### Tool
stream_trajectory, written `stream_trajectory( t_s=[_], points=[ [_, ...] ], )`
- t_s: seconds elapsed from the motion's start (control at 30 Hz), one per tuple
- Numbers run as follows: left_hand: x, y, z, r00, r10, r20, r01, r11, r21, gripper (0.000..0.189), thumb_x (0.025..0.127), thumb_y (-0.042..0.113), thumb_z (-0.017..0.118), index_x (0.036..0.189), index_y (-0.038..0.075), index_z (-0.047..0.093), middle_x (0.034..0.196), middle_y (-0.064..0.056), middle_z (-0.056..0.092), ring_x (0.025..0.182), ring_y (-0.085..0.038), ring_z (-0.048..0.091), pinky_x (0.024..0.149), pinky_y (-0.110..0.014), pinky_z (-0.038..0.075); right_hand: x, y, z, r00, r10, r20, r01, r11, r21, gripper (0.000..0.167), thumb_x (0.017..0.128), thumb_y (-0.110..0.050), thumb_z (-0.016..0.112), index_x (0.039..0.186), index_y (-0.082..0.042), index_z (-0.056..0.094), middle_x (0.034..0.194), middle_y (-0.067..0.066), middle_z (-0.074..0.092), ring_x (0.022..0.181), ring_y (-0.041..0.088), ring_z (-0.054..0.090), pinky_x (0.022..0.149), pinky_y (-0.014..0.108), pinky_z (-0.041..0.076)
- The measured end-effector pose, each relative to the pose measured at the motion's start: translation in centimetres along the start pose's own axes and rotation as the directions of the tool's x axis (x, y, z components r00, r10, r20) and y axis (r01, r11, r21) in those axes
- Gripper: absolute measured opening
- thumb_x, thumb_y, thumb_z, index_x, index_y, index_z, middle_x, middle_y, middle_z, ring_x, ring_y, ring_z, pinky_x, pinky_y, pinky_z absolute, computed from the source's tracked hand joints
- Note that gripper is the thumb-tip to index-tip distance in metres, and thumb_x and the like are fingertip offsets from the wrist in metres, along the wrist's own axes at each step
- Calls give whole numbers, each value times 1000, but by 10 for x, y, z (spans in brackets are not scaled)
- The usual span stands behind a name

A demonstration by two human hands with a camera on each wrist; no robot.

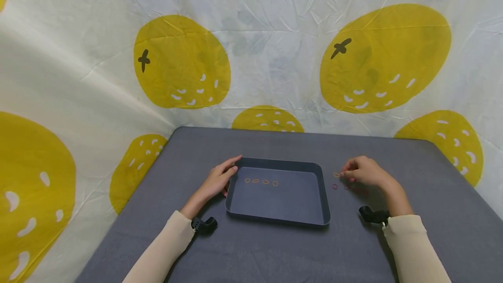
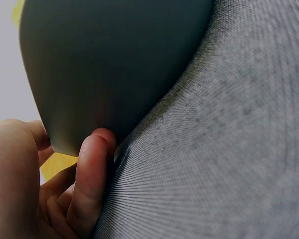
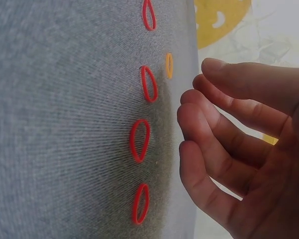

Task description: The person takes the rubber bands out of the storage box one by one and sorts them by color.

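Observation:
My left hand (image 1: 217, 180) holds the dark grey tray (image 1: 275, 219) at its left end; in the left wrist view its fingertips (image 2: 92, 159) press against the tray's outer wall (image 2: 109, 69). Several orange rubber bands (image 1: 265, 182) lie in a row on the tray's floor. To the right of the tray, my right hand (image 1: 365, 170) hovers over the table with loosely bent fingers and nothing between them. Close by its fingertips lies a single orange rubber band (image 3: 169, 65). Several red rubber bands (image 3: 140, 140) form a row on the cloth beneath this hand.
A grey cloth (image 1: 251, 252) covers the table under the tray. Behind the table and along its left side hangs a white curtain (image 1: 275, 64) printed with yellow fruit. A black wrist camera (image 1: 373, 215) is strapped to the right wrist, another (image 1: 204, 225) to the left.

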State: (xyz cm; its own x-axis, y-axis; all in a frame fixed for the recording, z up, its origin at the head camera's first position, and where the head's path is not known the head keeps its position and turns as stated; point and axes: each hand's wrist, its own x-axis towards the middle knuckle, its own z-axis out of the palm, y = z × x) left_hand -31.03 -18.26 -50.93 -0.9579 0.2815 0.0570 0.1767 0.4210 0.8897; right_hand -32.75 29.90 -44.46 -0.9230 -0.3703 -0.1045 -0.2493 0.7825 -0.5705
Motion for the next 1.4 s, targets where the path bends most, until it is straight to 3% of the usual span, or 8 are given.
stream_trajectory(
  t_s=[1.4],
  points=[
    [0,0,0,1000,1,3,-1,1000,-1,47,111,37,49,158,33,45,155,-16,51,42,-21,57,43,-44,57,0,2,4,1000,22,-5,-22,1000,20,16,92,-14,73,96,1,75,73,0,67,67,12,59,60,25,52]
  ],
)
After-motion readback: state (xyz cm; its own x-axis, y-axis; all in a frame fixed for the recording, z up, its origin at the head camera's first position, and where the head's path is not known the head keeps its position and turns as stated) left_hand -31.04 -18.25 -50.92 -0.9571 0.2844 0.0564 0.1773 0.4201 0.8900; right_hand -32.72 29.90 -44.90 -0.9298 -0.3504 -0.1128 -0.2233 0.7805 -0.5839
